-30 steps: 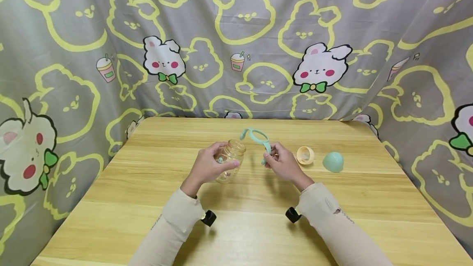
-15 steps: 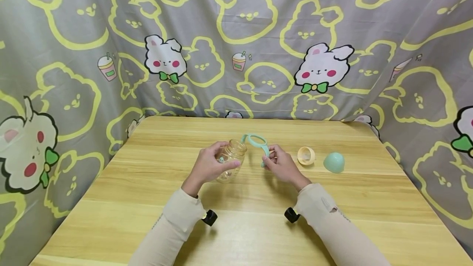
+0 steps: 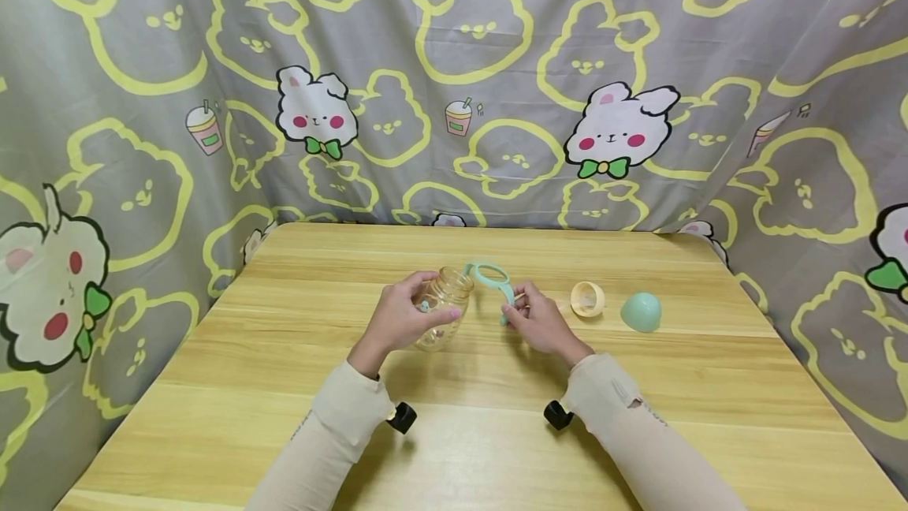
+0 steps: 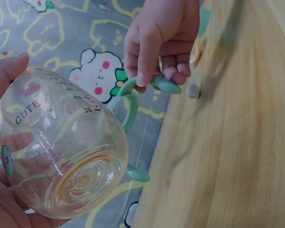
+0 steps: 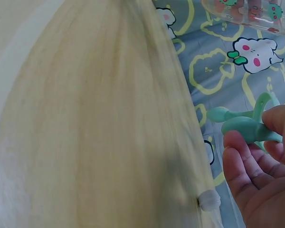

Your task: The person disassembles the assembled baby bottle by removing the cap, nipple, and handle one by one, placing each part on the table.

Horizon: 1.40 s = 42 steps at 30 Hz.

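Observation:
My left hand (image 3: 397, 320) grips a clear, amber-tinted baby bottle (image 3: 455, 285) that leans to the right with its mouth uncovered. In the left wrist view the bottle (image 4: 71, 128) shows "CUTE" and measuring marks. My right hand (image 3: 545, 323) pinches one grip of a mint-green bottle handle (image 3: 507, 295), a ring with two curved grips. The ring stands just right of the bottle's mouth; whether its far grip touches the bottle cannot be told. Up close in the right wrist view, thumb and fingers hold the handle (image 5: 244, 129) by one end.
On the wooden table (image 3: 454, 448), right of my right hand, lie a cream bottle collar (image 3: 587, 300) and a mint dome cap (image 3: 641, 312). A small grey knob (image 4: 193, 91) shows near the collar in the left wrist view. A patterned curtain (image 3: 511, 46) surrounds the table.
My right hand has lowered the handle slightly and brought it left, closer to the bottle's mouth. The left hand and bottle have hardly moved.

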Motion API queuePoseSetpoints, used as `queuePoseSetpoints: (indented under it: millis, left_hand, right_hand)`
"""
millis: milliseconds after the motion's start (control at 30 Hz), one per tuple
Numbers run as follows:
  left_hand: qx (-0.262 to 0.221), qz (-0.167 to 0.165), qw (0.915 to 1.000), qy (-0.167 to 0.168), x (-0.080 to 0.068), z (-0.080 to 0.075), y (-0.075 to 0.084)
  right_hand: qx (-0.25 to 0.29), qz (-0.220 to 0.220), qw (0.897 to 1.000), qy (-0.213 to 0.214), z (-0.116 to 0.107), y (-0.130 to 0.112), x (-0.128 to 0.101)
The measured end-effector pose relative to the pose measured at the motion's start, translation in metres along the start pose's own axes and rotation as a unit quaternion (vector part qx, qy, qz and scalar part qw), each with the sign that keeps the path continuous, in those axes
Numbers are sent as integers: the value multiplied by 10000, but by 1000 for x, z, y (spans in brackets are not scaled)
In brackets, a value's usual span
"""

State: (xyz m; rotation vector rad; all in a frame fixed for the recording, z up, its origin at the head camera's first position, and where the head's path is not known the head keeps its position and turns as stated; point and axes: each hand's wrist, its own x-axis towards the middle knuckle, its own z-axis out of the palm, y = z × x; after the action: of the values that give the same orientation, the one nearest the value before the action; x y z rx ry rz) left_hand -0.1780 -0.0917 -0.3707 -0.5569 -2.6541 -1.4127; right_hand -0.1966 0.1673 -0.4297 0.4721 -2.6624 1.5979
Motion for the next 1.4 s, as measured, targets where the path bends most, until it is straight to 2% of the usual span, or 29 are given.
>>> queuePoseSetpoints:
  millis: [233, 633, 1400]
  left_hand:
    - [8, 27, 10000, -1, 0, 1, 0]
    - [84, 36, 10000, 33, 0, 1, 2]
    - [-35, 111, 9999, -38, 2, 2, 4]
  right_hand:
    - [231, 136, 9996, 20, 5, 4, 0]
    - [-224, -81, 9997, -47, 8, 6, -2]
    - [-53, 296, 9993, -220, 14, 11, 0]
